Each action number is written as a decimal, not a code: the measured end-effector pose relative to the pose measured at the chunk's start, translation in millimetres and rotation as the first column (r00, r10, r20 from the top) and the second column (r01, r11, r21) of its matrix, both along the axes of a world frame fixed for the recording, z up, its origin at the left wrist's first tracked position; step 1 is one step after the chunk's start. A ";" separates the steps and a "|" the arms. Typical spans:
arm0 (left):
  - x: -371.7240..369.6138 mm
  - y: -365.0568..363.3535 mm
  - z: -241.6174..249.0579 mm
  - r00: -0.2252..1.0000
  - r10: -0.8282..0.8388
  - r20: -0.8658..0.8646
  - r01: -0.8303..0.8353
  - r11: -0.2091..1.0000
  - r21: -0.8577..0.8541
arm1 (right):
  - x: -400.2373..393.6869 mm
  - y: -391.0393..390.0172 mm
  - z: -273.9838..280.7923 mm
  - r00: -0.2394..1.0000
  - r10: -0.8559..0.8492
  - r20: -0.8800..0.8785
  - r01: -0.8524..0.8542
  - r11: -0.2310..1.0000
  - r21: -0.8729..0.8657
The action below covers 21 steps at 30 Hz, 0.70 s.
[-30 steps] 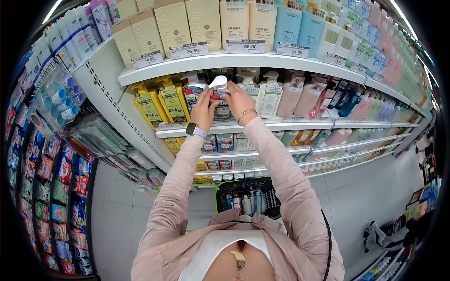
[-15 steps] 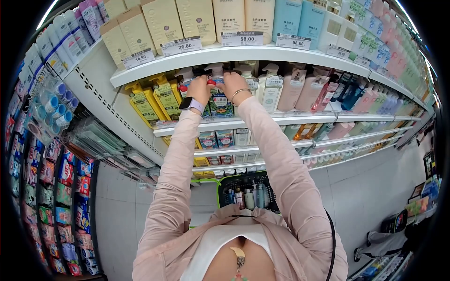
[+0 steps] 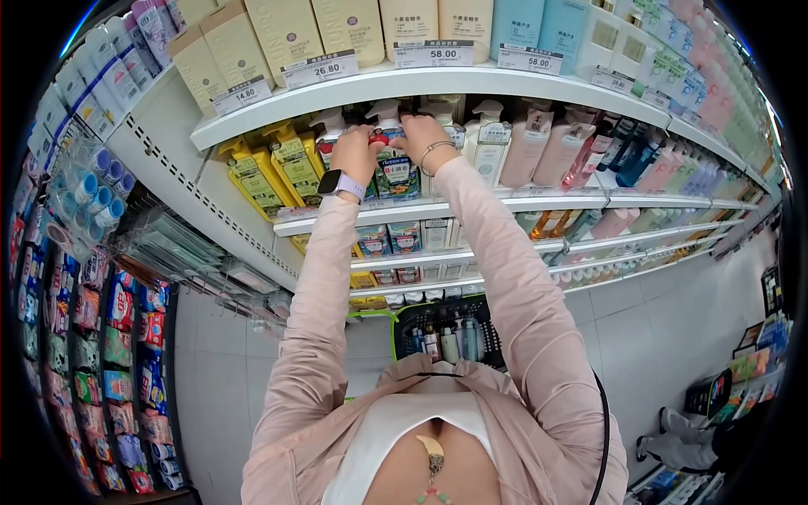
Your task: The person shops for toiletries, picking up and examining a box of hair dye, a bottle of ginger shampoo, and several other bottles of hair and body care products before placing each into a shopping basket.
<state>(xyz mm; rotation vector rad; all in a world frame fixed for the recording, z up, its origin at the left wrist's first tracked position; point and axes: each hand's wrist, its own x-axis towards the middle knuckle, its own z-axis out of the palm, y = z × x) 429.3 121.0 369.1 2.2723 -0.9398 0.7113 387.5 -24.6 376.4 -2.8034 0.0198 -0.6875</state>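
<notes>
On the second shelf, a pump bottle (image 3: pixel 396 178) with a blue label and white pump top stands upright between my hands. My left hand (image 3: pixel 353 156), below a smartwatch, curls its fingers against the bottle's upper left side. From the other side my right hand (image 3: pixel 422 139), with a bracelet at the wrist, closes around the bottle's upper right; some fingertips are hidden behind it. Yellow pump bottles (image 3: pixel 295 168) stand left of my hands, and a white pump bottle (image 3: pixel 486 151) is just to the right.
Above my hands the upper shelf edge (image 3: pixel 353 84) carries price tags and boxed products. A black basket (image 3: pixel 404 316) with a green rim holds several bottles below. Hanging packets (image 3: pixel 118 387) line the left side. A person's legs and shoes (image 3: pixel 673 442) are at lower right.
My view has shifted slightly. Both hands remain at the blue-labelled bottle, and more of its pump top shows between them. The person's feet at lower right have moved a little.
</notes>
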 end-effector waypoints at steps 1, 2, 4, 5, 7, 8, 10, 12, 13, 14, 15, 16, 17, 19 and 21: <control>-4.7 0.1 4.4 0.999 0.010 0.047 -0.011 1.000 0.022 | 0.4 2.6 -1.4 1.000 0.007 -0.009 -0.007 1.000 0.003; -5.9 -0.6 7.3 0.999 0.021 -0.047 -0.020 0.999 0.026 | 0.5 5.4 -3.5 0.999 -0.021 0.047 0.021 1.000 0.006; 3.2 2.6 6.5 1.000 -0.020 -0.012 0.020 0.999 0.042 | -3.1 8.5 -3.3 0.994 -0.037 0.107 0.038 0.999 -0.010; 8.1 3.8 6.1 0.995 -0.056 -0.087 0.058 0.998 0.021 | -3.3 7.9 -1.8 0.996 -0.036 0.078 0.036 0.999 0.001; 12.4 5.5 5.3 0.996 -0.055 -0.065 0.057 0.998 0.033 | -8.0 8.9 1.1 0.997 -0.041 0.060 0.040 0.999 0.021; 11.5 4.9 6.2 0.997 -0.040 -0.063 0.043 0.998 0.040 | -7.5 9.0 -0.2 0.997 -0.039 0.071 0.037 0.999 0.019; 12.9 3.8 3.0 0.998 -0.034 -0.049 0.036 0.998 0.050 | -11.0 14.3 1.4 0.995 -0.101 -0.002 0.101 0.995 0.020; 10.4 2.0 3.0 0.998 -0.012 -0.059 0.015 0.998 0.053 | -11.5 13.5 -0.5 0.994 -0.108 0.013 0.108 0.994 0.007; 8.4 1.5 6.6 0.998 0.016 -0.058 -0.011 0.997 0.073 | -10.6 13.3 -3.0 0.994 -0.104 0.019 0.104 0.995 0.002; 4.6 1.8 9.5 0.999 0.033 -0.015 -0.032 0.996 0.079 | -9.1 12.0 -2.8 0.995 -0.100 0.030 0.100 0.995 -0.005; -3.2 3.2 10.3 0.998 0.051 0.026 -0.053 0.995 0.084 | -12.4 12.8 -0.4 0.994 -0.105 0.040 0.105 0.994 -0.006; -8.0 2.8 4.2 0.997 0.072 -0.005 -0.072 0.997 0.026 | -19.4 15.2 0.1 0.993 -0.118 0.030 0.116 0.992 0.051; -14.6 5.6 -5.9 0.999 0.000 0.050 0.007 0.990 -0.144 | -27.8 17.6 -2.4 0.991 -0.132 0.016 0.129 0.986 0.108; -45.4 12.5 -21.4 0.947 -0.038 0.320 0.149 0.933 -0.329 | -60.7 22.9 -24.5 0.947 0.069 0.315 -0.131 0.975 0.181; -83.2 26.5 -66.4 0.992 -0.022 0.122 0.072 0.901 -0.428 | -114.1 35.0 -58.9 0.935 0.101 0.340 -0.216 0.922 0.320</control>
